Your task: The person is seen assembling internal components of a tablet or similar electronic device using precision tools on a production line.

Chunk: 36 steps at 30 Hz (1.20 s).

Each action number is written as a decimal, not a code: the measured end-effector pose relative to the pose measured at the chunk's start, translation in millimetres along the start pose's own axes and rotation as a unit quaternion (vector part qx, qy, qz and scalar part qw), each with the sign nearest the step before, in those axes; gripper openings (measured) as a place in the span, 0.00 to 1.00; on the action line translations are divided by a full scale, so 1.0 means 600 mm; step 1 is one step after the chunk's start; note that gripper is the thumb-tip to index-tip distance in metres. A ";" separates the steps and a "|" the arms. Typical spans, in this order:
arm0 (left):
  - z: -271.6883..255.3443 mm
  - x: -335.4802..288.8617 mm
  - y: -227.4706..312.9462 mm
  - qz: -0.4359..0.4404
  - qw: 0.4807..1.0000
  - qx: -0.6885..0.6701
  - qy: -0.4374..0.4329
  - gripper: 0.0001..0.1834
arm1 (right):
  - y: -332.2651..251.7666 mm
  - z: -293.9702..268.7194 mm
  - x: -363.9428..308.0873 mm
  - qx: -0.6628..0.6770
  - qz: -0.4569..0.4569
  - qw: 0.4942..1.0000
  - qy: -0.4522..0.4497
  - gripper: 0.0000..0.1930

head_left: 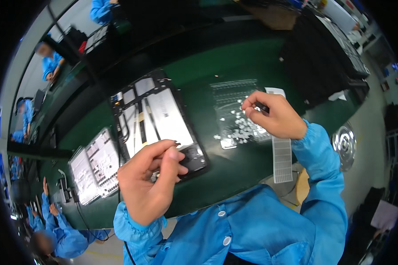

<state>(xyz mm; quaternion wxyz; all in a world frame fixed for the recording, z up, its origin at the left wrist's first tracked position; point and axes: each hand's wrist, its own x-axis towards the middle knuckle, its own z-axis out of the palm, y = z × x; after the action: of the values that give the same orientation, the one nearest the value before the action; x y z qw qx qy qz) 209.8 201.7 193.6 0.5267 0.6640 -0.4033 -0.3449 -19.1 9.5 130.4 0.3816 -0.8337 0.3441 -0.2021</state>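
My left hand [148,183] is over the near edge of an opened tablet [170,108], thumb and forefinger pinched on a tiny dark piece too small to name. The tablet lies tilted on the green table, with its white battery, flat cables and silver shields exposed. To the right, my right hand [276,115] is closed around a short black tool [262,107], mostly hidden in the fingers. That hand hovers over a clear plastic tray [228,90] on which many small white pieces [241,128] lie scattered.
A white gridded sheet [282,161] hangs over the table's near edge beside my right forearm. Trays of small parts [102,154] lie left of the tablet. A black-covered stack [316,57] stands at the far right, a round metal stool [344,143] below it. Co-workers in blue [70,238] sit at left.
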 end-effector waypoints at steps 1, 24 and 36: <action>-0.006 0.006 -0.009 0.024 1.000 0.011 -0.003 0.09 | -0.036 0.001 0.003 0.061 0.011 0.997 -0.034 0.06; -0.020 0.227 -0.021 0.005 0.984 0.177 -0.026 0.12 | -0.077 0.076 0.239 0.051 -0.208 0.974 -0.071 0.11; -0.018 0.205 -0.037 0.313 0.853 0.416 0.038 0.05 | -0.091 0.055 0.244 0.116 -0.108 0.981 -0.114 0.13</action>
<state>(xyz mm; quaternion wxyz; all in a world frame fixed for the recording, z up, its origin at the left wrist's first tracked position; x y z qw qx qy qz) 276.8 98.1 170.3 0.2966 0.6727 -0.6748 0.0637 123.5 -54.8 163.0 0.4887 -0.8335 0.1804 -0.1840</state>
